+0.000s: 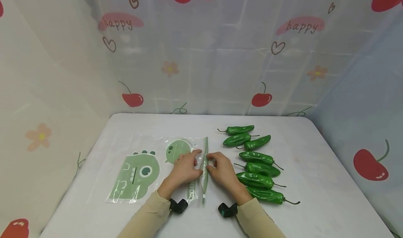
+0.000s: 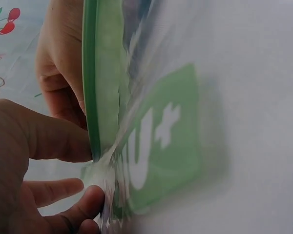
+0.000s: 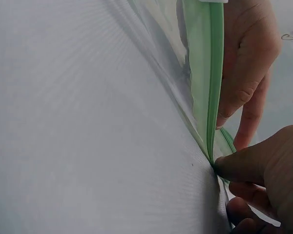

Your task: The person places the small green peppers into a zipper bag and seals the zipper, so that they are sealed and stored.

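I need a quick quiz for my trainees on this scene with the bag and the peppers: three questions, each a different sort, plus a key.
1. How many green peppers lie on the white table?
2. True or false: the peppers are inside the clear bag.
3. Where are the left hand and right hand on the bag?
A) at the end farthest from the peppers
B) at the green strip
C) on the large green face print

Key: 1. Seven. 2. False; they lie beside it. 3. B.

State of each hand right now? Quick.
Left hand: closed, pinching the clear plastic bag by its green zip edge.
Right hand: closed, pinching the same green zip edge.
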`<state>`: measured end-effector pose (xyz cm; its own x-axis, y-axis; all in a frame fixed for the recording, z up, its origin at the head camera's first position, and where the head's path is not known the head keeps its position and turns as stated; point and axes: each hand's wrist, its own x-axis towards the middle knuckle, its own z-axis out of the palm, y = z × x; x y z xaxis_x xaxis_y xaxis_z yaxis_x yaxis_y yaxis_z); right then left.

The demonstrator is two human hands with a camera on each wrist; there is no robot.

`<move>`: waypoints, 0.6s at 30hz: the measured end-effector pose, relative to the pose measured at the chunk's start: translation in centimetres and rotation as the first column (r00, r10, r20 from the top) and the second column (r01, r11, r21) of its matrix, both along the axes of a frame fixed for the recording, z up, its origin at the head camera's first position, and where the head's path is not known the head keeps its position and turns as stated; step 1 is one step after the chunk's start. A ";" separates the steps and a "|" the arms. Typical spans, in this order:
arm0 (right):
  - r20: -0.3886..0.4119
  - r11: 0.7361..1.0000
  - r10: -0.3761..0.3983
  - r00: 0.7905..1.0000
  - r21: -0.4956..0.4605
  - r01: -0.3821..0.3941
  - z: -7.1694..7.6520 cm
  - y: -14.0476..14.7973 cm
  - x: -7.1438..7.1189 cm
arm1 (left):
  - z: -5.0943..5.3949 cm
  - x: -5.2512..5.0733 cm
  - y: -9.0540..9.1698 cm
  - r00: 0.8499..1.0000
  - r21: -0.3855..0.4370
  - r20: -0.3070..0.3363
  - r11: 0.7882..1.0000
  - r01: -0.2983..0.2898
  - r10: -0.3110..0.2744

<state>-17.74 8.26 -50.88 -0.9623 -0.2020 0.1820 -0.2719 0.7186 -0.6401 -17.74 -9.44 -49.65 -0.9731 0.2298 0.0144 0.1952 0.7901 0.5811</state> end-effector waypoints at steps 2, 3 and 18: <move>-0.016 1.000 0.012 1.000 0.004 -0.012 0.0 0.0 0.0 | 0.0 0.0 -0.1 1.000 0.012 -0.008 1.000 0.010 -0.010; -0.025 1.000 0.018 1.000 0.008 -0.017 0.0 -0.1 0.0 | 0.1 0.0 -0.1 1.000 0.020 -0.012 1.000 0.014 -0.013; -0.029 0.996 0.091 0.995 0.013 -0.090 0.2 0.0 0.1 | 0.5 -0.1 -0.4 0.997 0.060 -0.020 0.995 0.076 -0.075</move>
<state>-17.66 8.28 -50.64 -0.9342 -0.2903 0.2072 -0.3548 0.6973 -0.6229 -17.80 -9.81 -49.17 -0.9524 0.3011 0.0480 0.2641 0.7359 0.6235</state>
